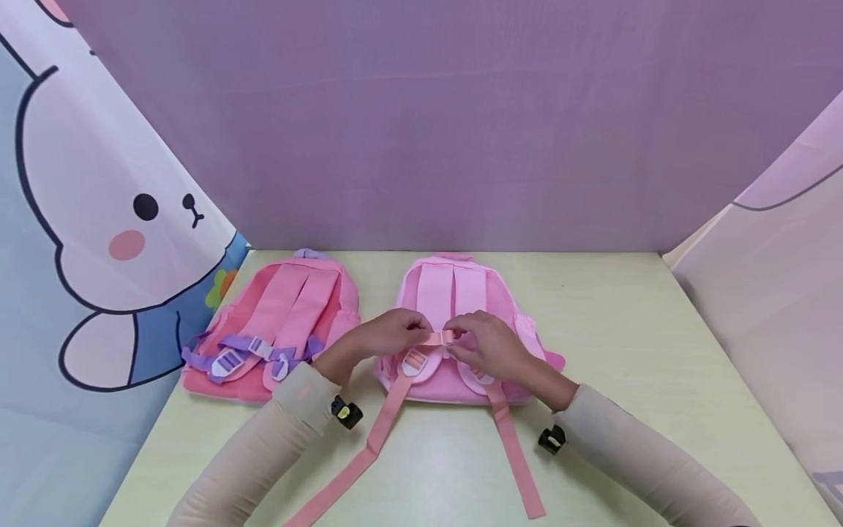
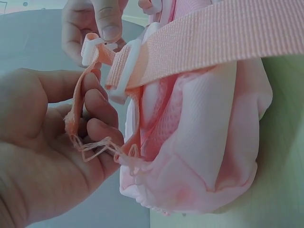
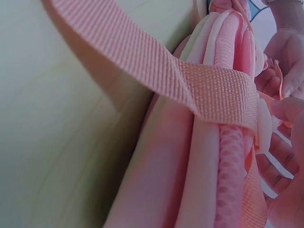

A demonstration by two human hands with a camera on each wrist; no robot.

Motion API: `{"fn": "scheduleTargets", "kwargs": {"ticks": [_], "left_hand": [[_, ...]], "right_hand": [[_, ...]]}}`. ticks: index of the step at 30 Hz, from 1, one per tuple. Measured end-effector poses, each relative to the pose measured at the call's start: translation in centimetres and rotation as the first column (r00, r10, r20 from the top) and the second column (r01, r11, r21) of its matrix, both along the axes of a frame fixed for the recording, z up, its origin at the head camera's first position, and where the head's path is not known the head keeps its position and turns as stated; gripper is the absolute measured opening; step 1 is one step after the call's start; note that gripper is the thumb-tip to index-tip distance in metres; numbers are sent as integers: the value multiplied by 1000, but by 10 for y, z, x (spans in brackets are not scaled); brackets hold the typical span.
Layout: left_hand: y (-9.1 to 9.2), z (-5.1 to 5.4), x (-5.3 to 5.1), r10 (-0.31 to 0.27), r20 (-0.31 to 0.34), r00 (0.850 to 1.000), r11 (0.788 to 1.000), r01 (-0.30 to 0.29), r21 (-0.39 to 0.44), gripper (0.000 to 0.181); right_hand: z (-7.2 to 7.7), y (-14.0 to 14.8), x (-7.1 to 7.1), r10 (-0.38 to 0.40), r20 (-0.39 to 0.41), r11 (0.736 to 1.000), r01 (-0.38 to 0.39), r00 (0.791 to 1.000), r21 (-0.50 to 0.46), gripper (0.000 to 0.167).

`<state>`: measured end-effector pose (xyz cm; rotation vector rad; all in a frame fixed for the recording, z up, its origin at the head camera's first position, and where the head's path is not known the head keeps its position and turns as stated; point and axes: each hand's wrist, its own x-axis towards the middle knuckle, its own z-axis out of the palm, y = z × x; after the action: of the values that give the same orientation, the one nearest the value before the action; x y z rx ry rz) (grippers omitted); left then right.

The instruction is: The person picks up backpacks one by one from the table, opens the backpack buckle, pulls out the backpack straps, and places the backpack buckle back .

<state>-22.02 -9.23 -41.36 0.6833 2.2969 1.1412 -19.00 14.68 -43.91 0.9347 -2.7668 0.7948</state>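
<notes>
A light pink backpack (image 1: 435,293) lies with its shoulder straps facing up. My left hand (image 1: 398,331) grips a peach webbing strap (image 2: 78,102) across it, fingers curled round the strap in the left wrist view. Opposite, my right hand (image 1: 487,344) pinches the same cross strap by its small white buckle (image 1: 448,337); its fingertips are partly hidden. A white strap adjuster (image 1: 415,361) sits below the left hand. The right adjuster is mostly covered by the right hand. Loose threads (image 2: 102,147) hang by the left fingers.
To the left lies a coral pink backpack (image 1: 283,293) with purple straps and a white buckle (image 1: 260,348). Two long strap tails (image 1: 388,421) run from the light pink backpack toward the front of the pale table (image 1: 626,329). A purple cloth wall (image 1: 448,146) stands behind.
</notes>
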Motion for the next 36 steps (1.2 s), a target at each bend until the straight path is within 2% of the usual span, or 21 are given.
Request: {"fn": "scheduleTargets", "kwargs": {"ticks": [15, 25, 30, 36], "left_hand": [[8, -1, -1, -3, 3, 1000, 1000, 3, -20, 21], [11, -1, -1, -18, -13, 1000, 1000, 18, 8, 21], [11, -1, -1, 0, 6, 1000, 1000, 0, 3, 21], [7, 3, 0, 0, 11, 1000, 1000, 0, -22, 20]], "right_hand": [[-2, 1, -1, 14, -2, 1000, -15, 1000, -15, 29], [1, -3, 0, 25, -10, 999, -25, 1000, -19, 29], [3, -5, -1, 22, 7, 1000, -22, 1000, -19, 26], [3, -4, -2, 11, 9, 1000, -11, 1000, -10, 25]]}}
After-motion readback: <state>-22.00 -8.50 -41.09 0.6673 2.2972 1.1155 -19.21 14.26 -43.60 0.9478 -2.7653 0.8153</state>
